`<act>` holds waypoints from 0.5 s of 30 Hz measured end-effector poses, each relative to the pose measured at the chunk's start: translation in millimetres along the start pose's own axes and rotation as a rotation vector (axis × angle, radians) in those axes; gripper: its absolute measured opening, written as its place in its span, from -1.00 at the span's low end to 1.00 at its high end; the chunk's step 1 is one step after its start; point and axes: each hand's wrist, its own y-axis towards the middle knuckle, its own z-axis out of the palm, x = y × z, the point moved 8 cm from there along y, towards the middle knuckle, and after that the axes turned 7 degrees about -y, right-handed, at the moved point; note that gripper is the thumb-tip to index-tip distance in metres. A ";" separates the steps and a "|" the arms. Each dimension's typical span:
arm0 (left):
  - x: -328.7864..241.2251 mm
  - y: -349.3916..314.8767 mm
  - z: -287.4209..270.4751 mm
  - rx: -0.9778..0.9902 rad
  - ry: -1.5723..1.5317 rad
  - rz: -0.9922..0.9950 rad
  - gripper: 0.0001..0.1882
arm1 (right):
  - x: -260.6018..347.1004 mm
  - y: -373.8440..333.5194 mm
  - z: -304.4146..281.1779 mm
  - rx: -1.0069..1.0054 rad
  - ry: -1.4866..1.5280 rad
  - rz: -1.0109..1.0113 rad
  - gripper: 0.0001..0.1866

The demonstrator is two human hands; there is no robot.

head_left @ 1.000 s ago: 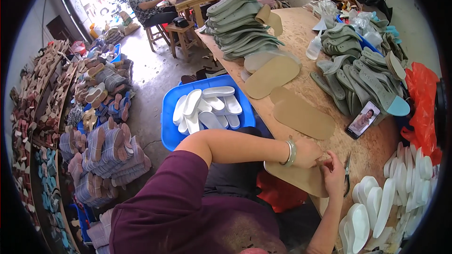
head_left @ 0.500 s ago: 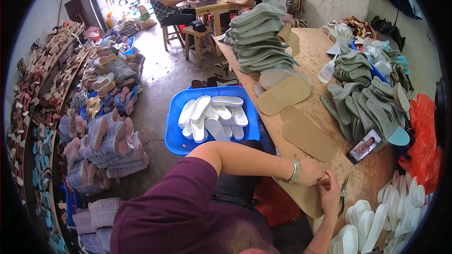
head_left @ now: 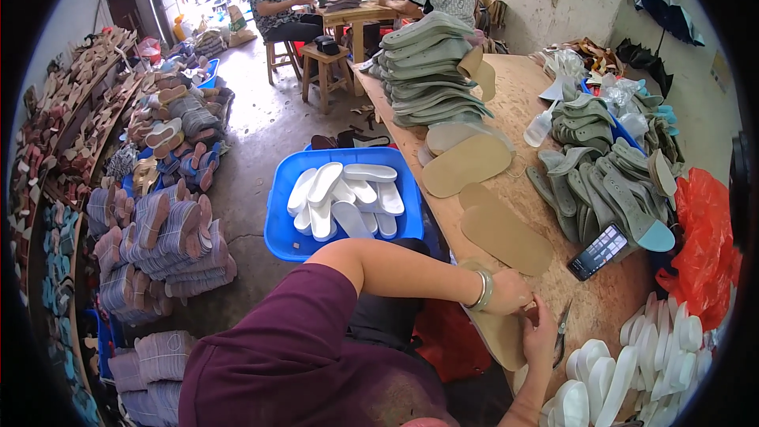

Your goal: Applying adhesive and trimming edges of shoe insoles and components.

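Hands pinching thin tan insole (head_left: 502,332) at table (head_left: 522,103) edge, left hand (head_left: 508,292) and right hand (head_left: 540,336) closing on it, looking light, bendy, easy gripping by rim.

The left hand (head_left: 506,294) lies over the near end of a flat tan sole-shaped insole (head_left: 500,334), so the fingertips and whatever they pinch cannot be made out. The right hand (head_left: 540,334) meets it there, its forearm cut off by the lower edge. A slim pair of dark scissors (head_left: 563,332) on the wooden tabletop (head_left: 514,95) is too small to read clearly. The heap of white foam soles (head_left: 632,364) runs out of view.
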 end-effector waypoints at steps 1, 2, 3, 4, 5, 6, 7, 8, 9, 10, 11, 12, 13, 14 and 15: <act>1.5 -1.8 0.8 0.003 0.004 -0.012 -0.71 | -0.4 3.3 3.7 0.024 -0.006 -0.018 -0.43; 4.2 -4.1 1.3 0.000 0.019 -0.040 -0.71 | -0.4 5.6 7.8 0.048 -0.012 -0.035 -0.44; 3.3 -3.6 0.0 -0.011 0.028 -0.047 -0.70 | 2.4 4.5 5.1 0.041 -0.021 -0.032 -0.44; 2.1 -5.6 -0.2 -0.015 0.026 -0.038 -0.70 | 5.5 2.4 3.1 0.038 -0.017 -0.015 -0.44; -1.3 -10.6 -2.2 -0.050 0.013 0.011 -0.71 | 7.7 0.8 1.5 0.035 -0.011 0.002 -0.44; -6.4 -16.0 -7.1 -0.085 -0.001 0.059 -0.71 | 8.9 -1.9 -1.0 0.031 -0.017 0.003 -0.44; -7.5 -20.0 -9.8 -0.088 -0.001 0.063 -0.71 | 4.3 -6.3 -2.6 0.030 -0.036 0.058 -0.43; -12.7 -25.9 -22.2 -0.207 -0.059 0.133 -0.73 | -1.4 -10.8 -3.3 0.031 -0.054 0.112 -0.43; -19.7 -34.0 -37.6 -0.327 -0.116 0.207 -0.74 | -5.4 -15.3 -3.8 0.027 -0.057 0.111 -0.43; -26.9 -38.5 -49.1 -0.326 -0.119 0.212 -0.74 | -15.2 -20.4 -3.6 0.022 -0.055 0.148 -0.42; -29.0 -41.1 -60.6 -0.317 -0.177 0.152 -0.77 | -23.6 -24.5 -3.4 0.017 -0.052 0.184 -0.41; -34.3 -46.7 -75.7 -0.308 -0.233 0.092 -0.79 | -24.4 -27.1 -4.3 0.015 -0.054 0.186 -0.41; -44.4 -55.4 -92.0 -0.310 -0.234 0.094 -0.79 | -24.9 -28.2 -3.0 0.045 -0.065 0.187 -0.41; -55.5 -67.4 -112.9 -0.354 -0.460 0.145 -0.76 | -26.0 -29.8 -1.5 0.077 -0.077 0.187 -0.41; -67.3 -81.4 -135.1 -0.397 -0.685 0.194 -0.73 | -32.3 -31.0 1.1 0.078 -0.080 0.185 -0.41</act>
